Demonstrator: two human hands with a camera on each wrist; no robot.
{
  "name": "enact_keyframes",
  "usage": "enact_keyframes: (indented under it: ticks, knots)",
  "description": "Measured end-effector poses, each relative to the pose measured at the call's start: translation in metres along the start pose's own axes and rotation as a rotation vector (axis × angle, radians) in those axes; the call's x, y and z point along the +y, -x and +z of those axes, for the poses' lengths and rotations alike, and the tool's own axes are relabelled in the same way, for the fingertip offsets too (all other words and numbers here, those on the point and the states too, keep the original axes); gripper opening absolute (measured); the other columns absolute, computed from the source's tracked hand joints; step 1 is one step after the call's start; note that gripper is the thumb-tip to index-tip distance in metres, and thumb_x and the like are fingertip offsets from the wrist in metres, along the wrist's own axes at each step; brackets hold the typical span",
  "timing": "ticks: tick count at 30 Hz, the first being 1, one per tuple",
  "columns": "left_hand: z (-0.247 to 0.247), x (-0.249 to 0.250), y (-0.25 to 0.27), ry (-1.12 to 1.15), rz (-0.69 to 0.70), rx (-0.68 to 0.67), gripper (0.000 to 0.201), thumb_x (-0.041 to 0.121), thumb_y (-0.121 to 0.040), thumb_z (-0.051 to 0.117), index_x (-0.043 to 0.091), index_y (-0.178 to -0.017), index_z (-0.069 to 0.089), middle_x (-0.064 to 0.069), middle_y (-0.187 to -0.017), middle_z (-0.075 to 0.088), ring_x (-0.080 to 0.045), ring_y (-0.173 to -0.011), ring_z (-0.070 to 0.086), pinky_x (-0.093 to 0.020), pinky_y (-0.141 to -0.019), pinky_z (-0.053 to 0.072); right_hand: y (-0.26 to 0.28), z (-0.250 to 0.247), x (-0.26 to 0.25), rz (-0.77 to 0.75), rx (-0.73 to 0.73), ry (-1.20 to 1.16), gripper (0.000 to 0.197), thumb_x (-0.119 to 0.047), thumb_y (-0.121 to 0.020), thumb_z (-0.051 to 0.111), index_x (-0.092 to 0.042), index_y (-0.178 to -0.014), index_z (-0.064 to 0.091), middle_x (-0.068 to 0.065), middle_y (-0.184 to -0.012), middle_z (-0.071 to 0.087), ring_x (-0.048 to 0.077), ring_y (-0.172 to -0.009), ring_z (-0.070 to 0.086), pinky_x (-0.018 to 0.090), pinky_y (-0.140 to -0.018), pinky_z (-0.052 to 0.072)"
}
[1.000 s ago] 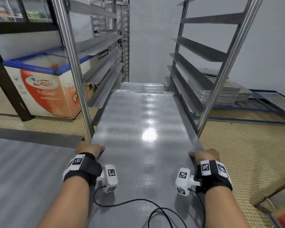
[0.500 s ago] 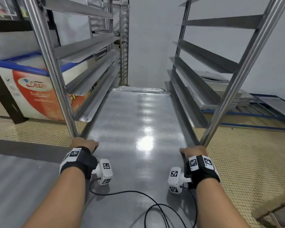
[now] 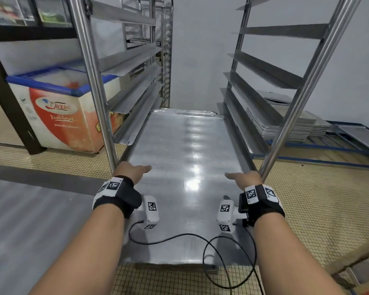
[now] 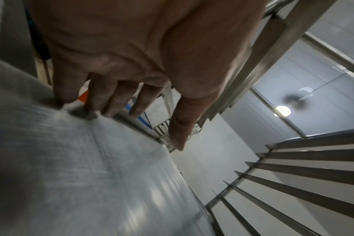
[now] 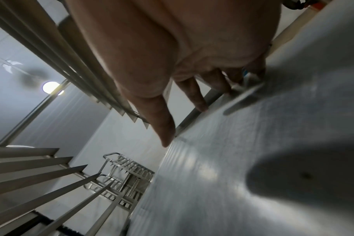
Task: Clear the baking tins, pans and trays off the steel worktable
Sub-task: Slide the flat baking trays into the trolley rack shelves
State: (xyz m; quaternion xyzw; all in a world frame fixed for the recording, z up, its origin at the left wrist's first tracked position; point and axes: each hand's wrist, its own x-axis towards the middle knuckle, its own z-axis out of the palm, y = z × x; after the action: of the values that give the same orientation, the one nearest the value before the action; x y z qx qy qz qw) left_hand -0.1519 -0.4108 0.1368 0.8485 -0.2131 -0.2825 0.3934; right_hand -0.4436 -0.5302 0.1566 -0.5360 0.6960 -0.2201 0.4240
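Note:
A large flat steel baking tray (image 3: 185, 150) lies lengthwise between the runners of a steel rack trolley (image 3: 95, 92), its near end sticking out over the floor. My left hand (image 3: 134, 172) is at the tray's left edge beside the rack's front left post. In the left wrist view its fingers (image 4: 109, 102) reach straight to the tray's rim (image 4: 91, 167), the thumb free. At the right edge sits my right hand (image 3: 243, 177), by the front right post (image 3: 303, 92). Its fingers (image 5: 194, 95) touch the tray's rim (image 5: 243, 143), thumb lifted.
A second tray's rim (image 3: 179, 110) shows at the rack's far end. The steel worktable (image 3: 30, 231) is at my near left. A chest freezer (image 3: 58, 111) stands left, a stack of trays (image 3: 290, 126) on the floor right. Another rack (image 3: 158, 50) stands behind.
The tray has slid deeper into the rack and both hands have gone forward with it to the front posts. Both thumbs, earlier down on the tray's edges, now stick out free.

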Motion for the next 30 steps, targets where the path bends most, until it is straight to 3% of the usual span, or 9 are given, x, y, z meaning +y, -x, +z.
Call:
enact_keyframes:
  ticks: [2,5,8,11,13,15,19,24,30]
  knots:
    - [0.000,-0.001,0.020,-0.038,0.064,-0.057,0.086,0.048,-0.082,0.075,-0.002,-0.144,0.042,-0.016,-0.148,0.046,-0.034,-0.132,0.048,-0.038,-0.105,0.041,0.015,0.004,0.006,-0.066,-0.036,0.088,0.079,-0.044,-0.078,0.079,0.003,-0.135,0.052,0.017,-0.124,0.061,0.032,-0.106,0.061,0.036,-0.090,0.051]
    - [0.002,-0.014,0.045,-0.083,0.136,-0.120,0.085,0.050,-0.080,0.075,0.002,-0.144,0.045,-0.013,-0.147,0.048,-0.032,-0.131,0.049,-0.041,-0.108,0.041,0.042,0.007,0.016,-0.169,-0.130,0.151,0.066,-0.038,-0.084,0.076,0.001,-0.134,0.056,0.017,-0.129,0.062,0.031,-0.117,0.059,0.031,-0.087,0.047]
    - [0.004,-0.033,0.071,-0.094,0.204,-0.133,0.081,0.049,-0.078,0.077,0.005,-0.141,0.050,-0.011,-0.142,0.054,-0.029,-0.127,0.053,-0.040,-0.107,0.042,0.065,0.012,0.031,-0.252,-0.184,0.200,0.070,-0.038,-0.083,0.076,-0.002,-0.138,0.052,0.013,-0.139,0.057,0.029,-0.124,0.056,0.033,-0.100,0.045]
    - [0.008,-0.055,0.097,-0.131,0.258,-0.239,0.092,0.055,-0.072,0.080,0.010,-0.144,0.046,-0.008,-0.145,0.051,-0.025,-0.129,0.052,-0.037,-0.107,0.042,0.083,0.019,0.053,-0.329,-0.211,0.293,0.088,-0.057,-0.069,0.081,-0.012,-0.139,0.051,0.007,-0.141,0.056,0.025,-0.124,0.055,0.042,-0.108,0.043]
    - [0.010,-0.073,0.111,-0.094,0.285,-0.354,0.115,0.064,-0.050,0.089,0.020,-0.146,0.044,-0.002,-0.151,0.044,-0.020,-0.136,0.046,-0.041,-0.112,0.039,0.094,0.023,0.070,-0.389,-0.241,0.420,0.109,-0.078,-0.051,0.075,-0.023,-0.141,0.049,0.000,-0.147,0.049,0.022,-0.131,0.049,0.048,-0.113,0.035]
    - [0.011,-0.088,0.118,-0.136,0.356,-0.401,0.124,0.071,-0.034,0.089,0.035,-0.143,0.044,0.009,-0.159,0.030,-0.018,-0.149,0.023,-0.047,-0.121,0.024,0.106,0.023,0.082,-0.457,-0.265,0.569,0.115,-0.085,-0.046,0.070,-0.033,-0.144,0.043,-0.005,-0.159,0.031,0.020,-0.145,0.030,0.055,-0.119,0.018]
    - [0.008,-0.097,0.131,-0.469,0.597,-0.394,0.117,0.069,-0.046,0.085,0.043,-0.148,0.033,0.016,-0.162,0.018,-0.016,-0.152,-0.004,-0.050,-0.120,-0.010,0.119,0.024,0.101,-0.591,-0.280,0.710,0.123,-0.084,-0.046,0.071,-0.038,-0.151,0.028,-0.009,-0.165,0.008,0.015,-0.152,-0.003,0.059,-0.119,-0.008]
    - [0.025,-0.099,0.132,-0.870,0.836,-0.279,0.097,0.050,-0.067,0.077,0.042,-0.149,0.026,0.016,-0.161,0.020,-0.017,-0.152,0.008,-0.064,-0.118,0.004,0.117,0.030,0.111,-0.739,-0.201,0.892,0.107,-0.056,-0.062,0.080,-0.038,-0.151,0.024,-0.008,-0.163,0.015,0.023,-0.152,0.001,0.065,-0.117,-0.002]
    - [0.038,-0.096,0.125,-0.920,0.920,-0.095,0.082,0.035,-0.078,0.075,0.032,-0.150,0.035,0.011,-0.159,0.032,-0.016,-0.148,0.025,-0.045,-0.123,0.017,0.105,0.044,0.115,-0.851,-0.014,0.987,0.085,-0.017,-0.078,0.074,-0.029,-0.151,0.030,-0.007,-0.159,0.027,0.023,-0.149,0.017,0.050,-0.122,0.011]
